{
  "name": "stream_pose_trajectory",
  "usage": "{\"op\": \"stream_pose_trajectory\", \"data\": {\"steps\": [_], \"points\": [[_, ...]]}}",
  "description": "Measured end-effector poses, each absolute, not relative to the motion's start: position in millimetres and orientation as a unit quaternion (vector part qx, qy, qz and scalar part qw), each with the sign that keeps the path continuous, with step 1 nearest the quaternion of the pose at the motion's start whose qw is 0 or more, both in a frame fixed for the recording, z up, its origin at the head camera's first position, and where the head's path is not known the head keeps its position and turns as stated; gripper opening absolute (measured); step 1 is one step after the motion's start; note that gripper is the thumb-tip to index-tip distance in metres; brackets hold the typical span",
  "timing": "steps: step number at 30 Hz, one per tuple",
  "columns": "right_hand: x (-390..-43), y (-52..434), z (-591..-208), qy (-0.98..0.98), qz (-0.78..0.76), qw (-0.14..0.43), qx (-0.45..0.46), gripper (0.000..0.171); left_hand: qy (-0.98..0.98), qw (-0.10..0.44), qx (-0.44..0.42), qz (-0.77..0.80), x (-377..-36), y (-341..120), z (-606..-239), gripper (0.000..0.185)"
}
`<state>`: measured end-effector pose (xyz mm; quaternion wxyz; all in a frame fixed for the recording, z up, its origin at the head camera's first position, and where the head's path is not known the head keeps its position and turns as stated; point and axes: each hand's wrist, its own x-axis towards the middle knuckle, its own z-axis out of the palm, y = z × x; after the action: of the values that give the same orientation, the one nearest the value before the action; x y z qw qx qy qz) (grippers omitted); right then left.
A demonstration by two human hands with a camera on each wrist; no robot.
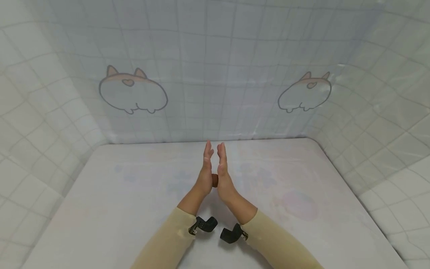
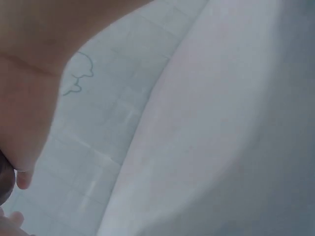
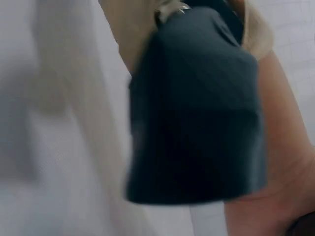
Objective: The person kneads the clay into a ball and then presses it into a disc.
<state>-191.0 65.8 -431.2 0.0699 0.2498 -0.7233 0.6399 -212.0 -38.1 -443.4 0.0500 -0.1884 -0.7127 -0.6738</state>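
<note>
In the head view my left hand (image 1: pixel 204 177) and right hand (image 1: pixel 224 179) stand palm to palm over the middle of the table, fingers straight and pointing away from me. Between the heels of the palms sits a small brown rounded object (image 1: pixel 215 181), pressed from both sides. Higher up, a narrow gap separates the fingers. The left wrist view catches part of this object (image 2: pixel 6 179) at its left edge, dark and smooth, beside the heel of a palm (image 2: pixel 24 123). Only a dark corner of it (image 3: pixel 304 226) shows in the right wrist view; its kind cannot be told.
Black wrist cameras hang inside the beige sleeves, the left one (image 1: pixel 206 224) close to the right one (image 1: pixel 231 234). One black casing (image 3: pixel 197 113) fills much of the right wrist view. The pale table (image 1: pixel 111 209) meets a checked curtain (image 1: pixel 218 93) at its back and sides.
</note>
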Motion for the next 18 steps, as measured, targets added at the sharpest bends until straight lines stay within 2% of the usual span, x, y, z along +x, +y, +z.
{"op": "stream_pose_trajectory", "data": {"steps": [6,14,18], "points": [[-196,68,-423,-0.722,0.646,0.090,0.230,0.094,-0.723,0.035,-0.188,-0.664,-205,-32,-452,0.091],[-210,68,-414,-0.724,0.652,0.122,0.189,0.099,-0.683,0.044,-0.233,-0.691,-197,-28,-453,0.082],[-220,69,-415,-0.739,0.638,0.131,0.170,0.100,-0.639,0.030,-0.260,-0.724,-195,-29,-449,0.084]]}}
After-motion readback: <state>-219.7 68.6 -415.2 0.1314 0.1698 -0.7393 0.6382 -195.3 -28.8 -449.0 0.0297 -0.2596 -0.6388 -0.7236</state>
